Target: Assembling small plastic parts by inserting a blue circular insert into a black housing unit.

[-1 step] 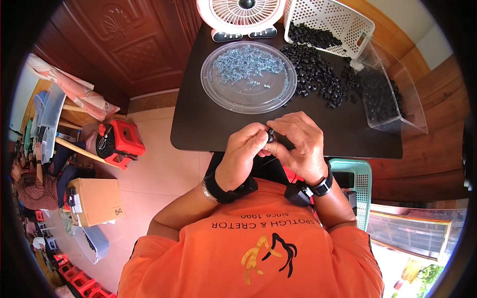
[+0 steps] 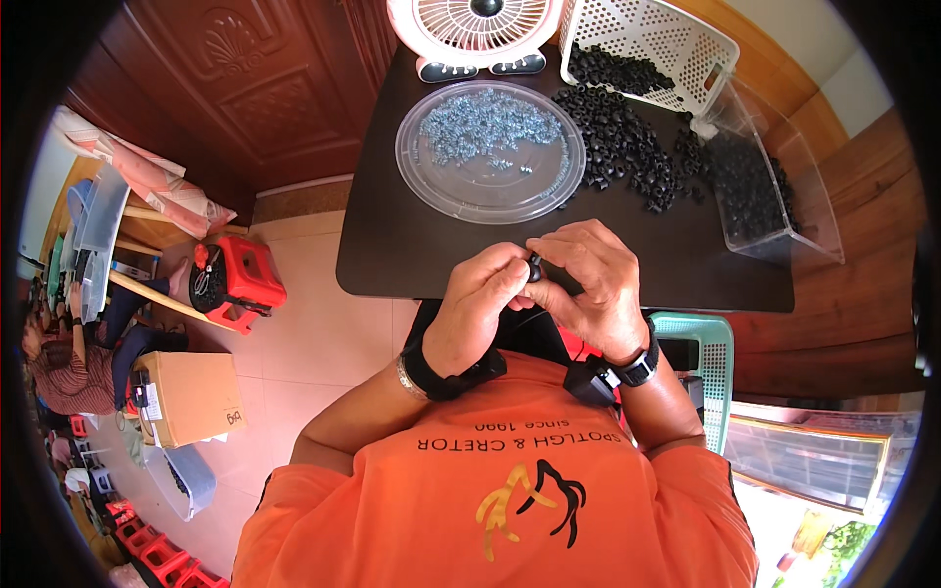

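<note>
Just past the near edge of the dark table (image 2: 667,265), both my hands meet around a small black plastic part (image 2: 534,269). My left hand (image 2: 482,299) pinches it from the left between thumb and fingers. From the right, my right hand (image 2: 591,284) closes on the same part with thumb and forefinger; its other fingers are curled. Fingers cover much of the part, so its full shape is hidden. Farther back lies a clear round tray (image 2: 461,201) holding many small bluish metal springs (image 2: 480,127). Right of it spreads a pile of similar small black parts (image 2: 627,147).
A white perforated basket (image 2: 686,49) and a clear bin (image 2: 823,220), both with black parts, stand back right. A pink fan (image 2: 431,29) stands behind the tray. Right of me is a green basket (image 2: 720,343); left are a red stool (image 2: 255,274), a carton (image 2: 201,397) and another person (image 2: 78,377).
</note>
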`<action>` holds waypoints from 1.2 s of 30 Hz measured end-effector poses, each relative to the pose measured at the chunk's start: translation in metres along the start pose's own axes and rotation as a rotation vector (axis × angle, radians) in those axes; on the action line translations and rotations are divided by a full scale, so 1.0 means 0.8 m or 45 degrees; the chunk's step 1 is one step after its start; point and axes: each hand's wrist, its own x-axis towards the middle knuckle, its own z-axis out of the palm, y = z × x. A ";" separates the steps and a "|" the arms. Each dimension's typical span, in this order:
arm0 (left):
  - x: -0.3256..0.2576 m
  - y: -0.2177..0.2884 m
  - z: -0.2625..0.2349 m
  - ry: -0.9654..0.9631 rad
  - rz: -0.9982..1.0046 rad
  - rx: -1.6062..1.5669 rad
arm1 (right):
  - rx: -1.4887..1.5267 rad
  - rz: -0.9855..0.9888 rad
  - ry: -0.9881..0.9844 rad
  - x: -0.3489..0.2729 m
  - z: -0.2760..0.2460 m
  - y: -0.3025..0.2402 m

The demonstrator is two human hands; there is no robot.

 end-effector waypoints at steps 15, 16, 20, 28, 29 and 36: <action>-0.008 0.014 0.016 0.116 -0.021 0.084 | -0.034 -0.117 0.039 -0.005 0.007 -0.008; -0.008 0.014 0.016 0.117 -0.021 0.082 | -0.031 -0.106 0.054 -0.005 0.009 -0.008; -0.006 0.011 0.014 0.180 -0.034 0.087 | -0.045 -0.145 0.077 -0.006 0.018 -0.003; 0.002 0.003 0.009 0.193 0.060 0.028 | -0.051 -0.104 0.012 0.000 0.026 0.002; 0.003 0.001 0.010 0.202 0.105 -0.001 | -0.050 -0.105 0.011 -0.001 0.027 0.002; 0.003 -0.012 -0.003 0.088 0.172 0.012 | 0.051 -0.007 0.030 0.000 0.026 -0.002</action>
